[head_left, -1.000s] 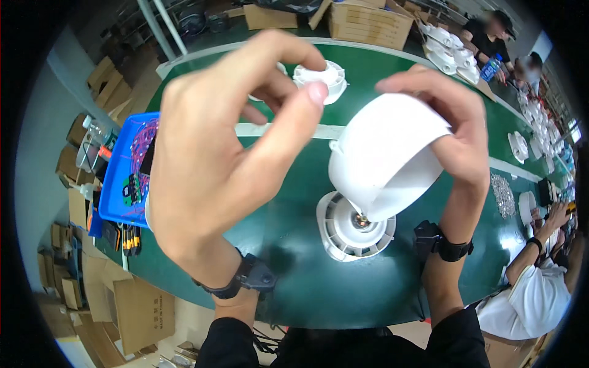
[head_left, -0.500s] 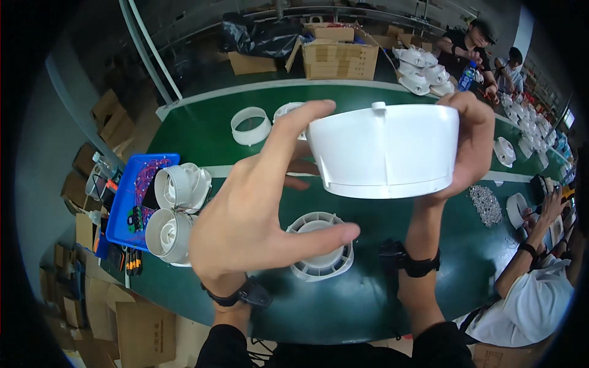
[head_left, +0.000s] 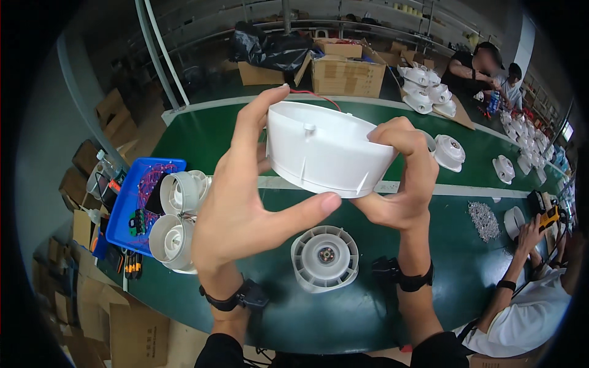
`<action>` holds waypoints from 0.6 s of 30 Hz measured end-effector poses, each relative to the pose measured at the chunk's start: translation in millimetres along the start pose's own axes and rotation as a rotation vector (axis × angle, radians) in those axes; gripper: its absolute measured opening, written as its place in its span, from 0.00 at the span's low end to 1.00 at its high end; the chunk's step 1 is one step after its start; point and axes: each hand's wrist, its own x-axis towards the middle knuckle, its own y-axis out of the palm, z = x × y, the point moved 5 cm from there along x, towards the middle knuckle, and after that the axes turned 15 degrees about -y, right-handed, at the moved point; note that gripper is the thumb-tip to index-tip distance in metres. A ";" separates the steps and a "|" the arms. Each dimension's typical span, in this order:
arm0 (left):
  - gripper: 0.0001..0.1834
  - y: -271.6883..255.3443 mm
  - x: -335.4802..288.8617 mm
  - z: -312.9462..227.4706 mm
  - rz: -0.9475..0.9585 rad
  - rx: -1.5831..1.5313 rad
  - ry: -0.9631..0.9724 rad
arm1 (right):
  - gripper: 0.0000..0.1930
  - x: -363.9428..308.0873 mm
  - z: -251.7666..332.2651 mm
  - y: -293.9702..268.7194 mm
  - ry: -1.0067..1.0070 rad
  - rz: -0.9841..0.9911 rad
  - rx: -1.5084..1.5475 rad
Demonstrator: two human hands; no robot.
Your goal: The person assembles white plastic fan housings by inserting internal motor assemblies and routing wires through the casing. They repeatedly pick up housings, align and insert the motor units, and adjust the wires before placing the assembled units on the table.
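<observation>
Above the table I hold up a white plastic ring housing [head_left: 331, 153], tilted, its rim bearing small tabs. My left hand [head_left: 236, 202] is curved round its left side, fingertips at the upper rim and thumb along the lower front edge. At the other side my right hand [head_left: 405, 172] grips the wall, fingers hooked over the rim and thumb beneath. A red wire [head_left: 316, 94] shows behind the housing, near my left fingertips; its ends are hard to make out. Below my hands, a round white fan base [head_left: 325, 259] with ribs and a dark centre lies on the green tabletop [head_left: 350, 319].
On the left stand a blue tray [head_left: 132, 233] of wires and several white fan housings [head_left: 172, 239]. A pile of small metal parts [head_left: 484, 221] lies right, near a co-worker's hand on a yellow tool [head_left: 550, 218]. White units [head_left: 423, 86] and a cardboard box [head_left: 348, 76] are behind.
The ring housing has moved left and tilted, showing its upper opening. My right hand has moved left and down with it. The fan base's centre is now uncovered, and a red wire has appeared.
</observation>
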 end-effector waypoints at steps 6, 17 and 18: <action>0.59 3.5 4.6 4.4 -0.079 0.076 0.031 | 0.26 3.4 11.3 5.5 0.052 0.073 -0.127; 0.46 -15.7 12.7 16.2 0.159 -0.037 0.074 | 0.26 -3.2 8.0 4.8 0.131 0.135 -0.237; 0.44 -18.8 12.3 19.0 0.139 -0.008 0.074 | 0.26 -3.3 7.3 5.3 0.143 0.120 -0.237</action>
